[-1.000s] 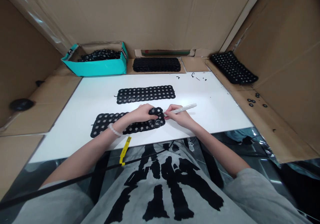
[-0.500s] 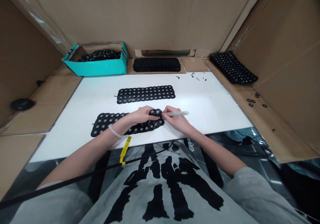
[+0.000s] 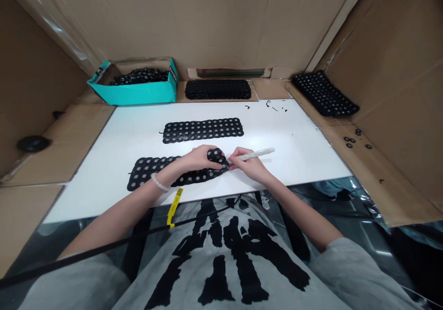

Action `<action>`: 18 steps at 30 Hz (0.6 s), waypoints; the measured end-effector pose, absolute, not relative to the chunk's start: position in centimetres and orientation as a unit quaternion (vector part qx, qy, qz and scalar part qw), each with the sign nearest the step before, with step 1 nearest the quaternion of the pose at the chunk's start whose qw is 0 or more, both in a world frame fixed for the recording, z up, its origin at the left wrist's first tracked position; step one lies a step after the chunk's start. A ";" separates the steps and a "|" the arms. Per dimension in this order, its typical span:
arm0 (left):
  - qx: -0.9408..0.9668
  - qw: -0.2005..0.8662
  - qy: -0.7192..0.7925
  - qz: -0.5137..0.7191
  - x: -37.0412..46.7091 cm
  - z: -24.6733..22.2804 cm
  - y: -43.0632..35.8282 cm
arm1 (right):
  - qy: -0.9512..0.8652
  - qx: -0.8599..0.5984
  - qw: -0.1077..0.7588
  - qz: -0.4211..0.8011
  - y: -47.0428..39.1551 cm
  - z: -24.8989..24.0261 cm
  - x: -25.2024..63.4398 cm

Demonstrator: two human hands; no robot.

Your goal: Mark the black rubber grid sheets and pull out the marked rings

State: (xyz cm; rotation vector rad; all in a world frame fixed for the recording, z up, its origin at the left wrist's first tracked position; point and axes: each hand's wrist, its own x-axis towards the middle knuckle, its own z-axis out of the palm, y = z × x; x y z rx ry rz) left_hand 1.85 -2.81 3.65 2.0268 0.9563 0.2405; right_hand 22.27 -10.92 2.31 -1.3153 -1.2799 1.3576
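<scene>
Near the front of the white board lies a black strip with rows of pale dots. My left hand is closed on its right part, where the edge is folded up between thumb and fingers. A white pen-like tool is held in my right hand, its tip end close to the strip's right end. My left forearm hides the strip's middle. Farther back, a second dotted strip lies flat on the board.
At the back left stands a teal box holding black dotted pieces. A stack of black strips is behind the board. Another dotted strip and small black rings are on cardboard at right. A yellow-tagged cable crosses in front.
The white tool has tilted, its free end farther right and higher. My right hand has shifted slightly right, and the strip's held end has changed shape.
</scene>
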 end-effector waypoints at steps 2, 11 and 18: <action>0.813 0.413 0.400 0.092 2.1 3.8 -3.0 | -0.504 -0.522 0.414 0.549 -10.8 2.1 22.3; 0.830 0.357 0.419 0.085 2.5 4.3 -3.9 | -0.514 -0.528 0.399 0.546 -10.9 2.1 22.6; 0.828 0.356 0.432 0.037 3.2 4.3 -3.7 | -0.566 -0.529 0.385 0.502 -11.5 2.3 22.7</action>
